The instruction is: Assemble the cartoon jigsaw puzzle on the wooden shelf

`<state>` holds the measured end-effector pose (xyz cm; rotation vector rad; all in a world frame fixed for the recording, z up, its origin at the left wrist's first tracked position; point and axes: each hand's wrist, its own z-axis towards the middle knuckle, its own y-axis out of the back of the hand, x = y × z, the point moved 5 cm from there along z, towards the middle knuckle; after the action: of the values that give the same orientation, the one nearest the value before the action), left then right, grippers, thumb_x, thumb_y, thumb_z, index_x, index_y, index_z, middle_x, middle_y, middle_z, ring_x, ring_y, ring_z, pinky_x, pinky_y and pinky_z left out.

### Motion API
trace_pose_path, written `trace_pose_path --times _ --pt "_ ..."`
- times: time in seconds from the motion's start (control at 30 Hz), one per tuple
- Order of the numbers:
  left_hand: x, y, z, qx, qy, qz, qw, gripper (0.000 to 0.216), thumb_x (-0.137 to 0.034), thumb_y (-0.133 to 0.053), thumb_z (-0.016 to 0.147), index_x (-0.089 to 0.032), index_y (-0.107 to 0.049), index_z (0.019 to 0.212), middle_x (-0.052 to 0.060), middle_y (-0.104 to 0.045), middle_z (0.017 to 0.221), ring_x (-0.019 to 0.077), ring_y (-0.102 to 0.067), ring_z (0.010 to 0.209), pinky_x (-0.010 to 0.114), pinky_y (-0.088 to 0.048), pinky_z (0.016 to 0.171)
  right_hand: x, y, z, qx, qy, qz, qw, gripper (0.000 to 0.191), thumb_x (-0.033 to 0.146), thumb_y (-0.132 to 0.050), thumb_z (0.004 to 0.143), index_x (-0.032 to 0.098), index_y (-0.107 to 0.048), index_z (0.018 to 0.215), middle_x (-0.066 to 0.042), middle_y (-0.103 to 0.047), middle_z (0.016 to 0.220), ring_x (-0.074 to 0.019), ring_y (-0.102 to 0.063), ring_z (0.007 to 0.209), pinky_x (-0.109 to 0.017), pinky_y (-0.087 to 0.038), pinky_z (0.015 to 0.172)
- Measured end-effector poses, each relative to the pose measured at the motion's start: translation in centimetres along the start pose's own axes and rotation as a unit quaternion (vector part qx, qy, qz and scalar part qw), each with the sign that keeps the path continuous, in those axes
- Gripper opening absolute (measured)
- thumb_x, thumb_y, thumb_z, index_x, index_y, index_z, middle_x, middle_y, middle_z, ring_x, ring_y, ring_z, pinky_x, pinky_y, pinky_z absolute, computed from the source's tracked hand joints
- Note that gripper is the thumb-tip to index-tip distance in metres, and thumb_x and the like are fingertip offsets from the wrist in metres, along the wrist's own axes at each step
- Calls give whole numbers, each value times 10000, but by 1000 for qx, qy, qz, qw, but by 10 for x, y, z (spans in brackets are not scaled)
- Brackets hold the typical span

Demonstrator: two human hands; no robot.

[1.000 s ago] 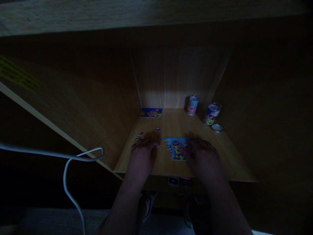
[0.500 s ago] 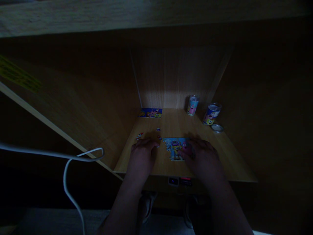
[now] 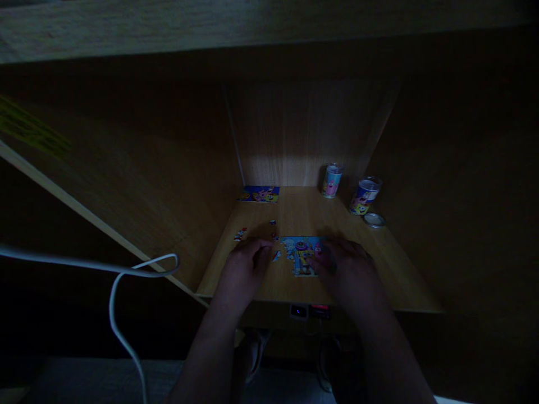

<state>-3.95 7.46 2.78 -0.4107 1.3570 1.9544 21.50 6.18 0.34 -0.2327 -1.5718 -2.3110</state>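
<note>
A partly built cartoon jigsaw [image 3: 301,255] lies on the small wooden desk [image 3: 303,216]. My right hand [image 3: 347,266] rests flat on the jigsaw's right side, fingers spread over it. My left hand [image 3: 244,266] lies on the desk left of it, fingers curled, its tips next to a loose piece [image 3: 277,256]. Whether those fingers grip anything is hidden in the dim light. More loose pieces [image 3: 241,233] lie just beyond the left hand, and two small ones [image 3: 273,223] further back.
A finished puzzle picture [image 3: 259,194] lies at the desk's back left corner. Two printed tins [image 3: 332,180] [image 3: 364,196] stand back right, with a round lid [image 3: 374,220] beside them. Wooden walls enclose the desk. A white cable [image 3: 122,275] loops at left.
My left hand has shifted slightly back and left, uncovering a loose piece between it and the jigsaw. My right hand has barely moved.
</note>
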Motion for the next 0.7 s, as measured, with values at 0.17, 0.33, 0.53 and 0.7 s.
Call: trace_pose_path --times 0.17,0.33,0.53,0.7 --pt "3 -1 2 -9 -15 47 999 232 -107 -645 1028 -253 -825 1047 58 -837 1131 280 -793 1082 452 -613 997 0 0 -1 2 0 4 1000 429 539 -701 1045 226 -766 1332 -140 -752 1467 -395 -658 1363 -604 -507 1171" --pt "1 -7 0 35 -34 69 996 182 -157 -707 1030 -284 -828 1079 37 -822 1105 284 -773 1079 476 -588 998 1 1 0 3 -5 3 1000 423 542 -686 1049 227 -769 1319 -142 -763 1440 -390 -669 1336 -603 -510 1161" --pt "-5 -7 -1 62 -38 71 995 137 -195 -724 1038 -286 -813 1091 38 -810 1120 283 -765 1100 467 -582 1007 0 0 1 4 2 7 1000 444 555 -680 1046 236 -761 1343 -144 -757 1458 -390 -659 1355 -602 -508 1157" --pt "-3 -3 1 -1 -12 68 998 133 -171 -687 1052 -248 -793 1077 67 -810 1144 280 -766 1111 461 -592 1036 -2 -1 0 5 5 7 1000 420 537 -677 1049 242 -765 1335 -147 -750 1470 -387 -656 1357 -592 -505 1158"
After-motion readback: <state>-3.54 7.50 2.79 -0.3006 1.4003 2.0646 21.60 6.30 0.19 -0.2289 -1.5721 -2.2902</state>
